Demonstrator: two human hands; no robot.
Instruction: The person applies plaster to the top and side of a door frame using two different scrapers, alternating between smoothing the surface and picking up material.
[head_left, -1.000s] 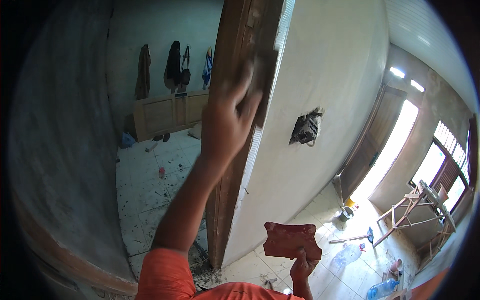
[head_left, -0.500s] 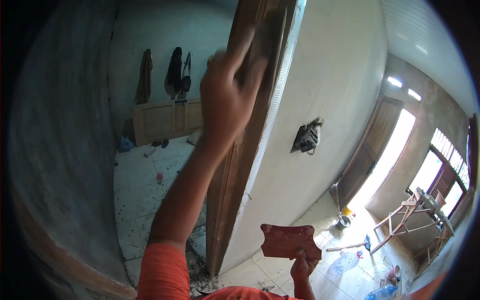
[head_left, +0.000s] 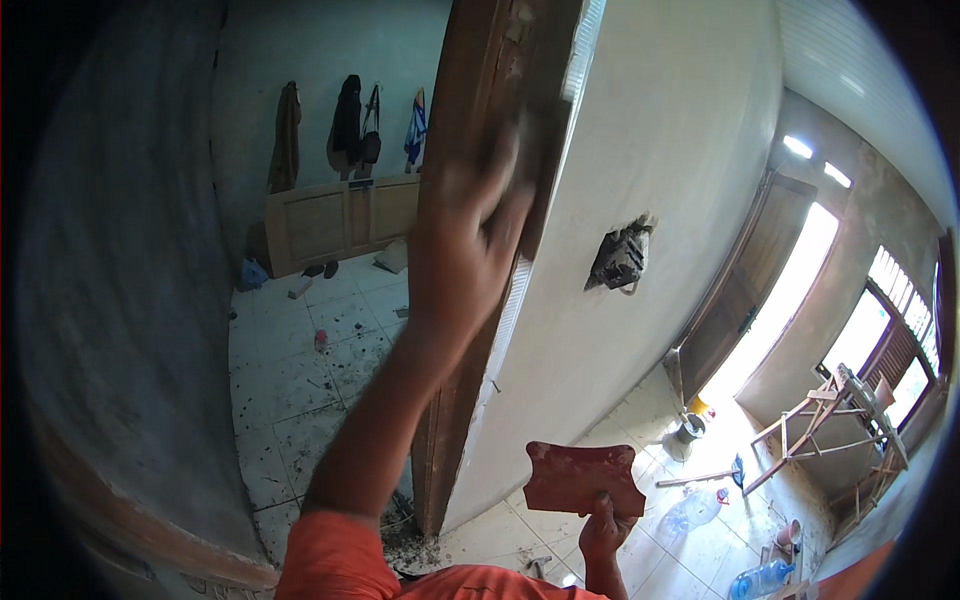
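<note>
My left hand (head_left: 465, 235), smeared by motion, reaches up to the brown wooden door frame (head_left: 445, 440). Its fingers are round a dark flat tool (head_left: 545, 165), which lies along the frame's edge beside the white wall; the blur hides its exact kind. A white ribbed strip (head_left: 518, 285) runs down that edge below the tool. Low on the right, my right hand (head_left: 603, 535) grips a reddish-brown flat plate (head_left: 585, 480) with scooped corners, held by its lower edge, thumb on its face. Pale smears mark the plate.
A hole with dark material (head_left: 620, 258) breaks the white wall. On the tiled floor at right stand a bucket (head_left: 690, 428), clear bottles (head_left: 762, 580) and a wooden trestle (head_left: 825, 420). Debris dots the left room's floor (head_left: 290, 400), where a wooden door panel (head_left: 335, 225) leans.
My left hand has moved down along the door frame with the dark flat tool. My right hand still holds the reddish-brown plate, nearly in place. The view has shifted slightly.
</note>
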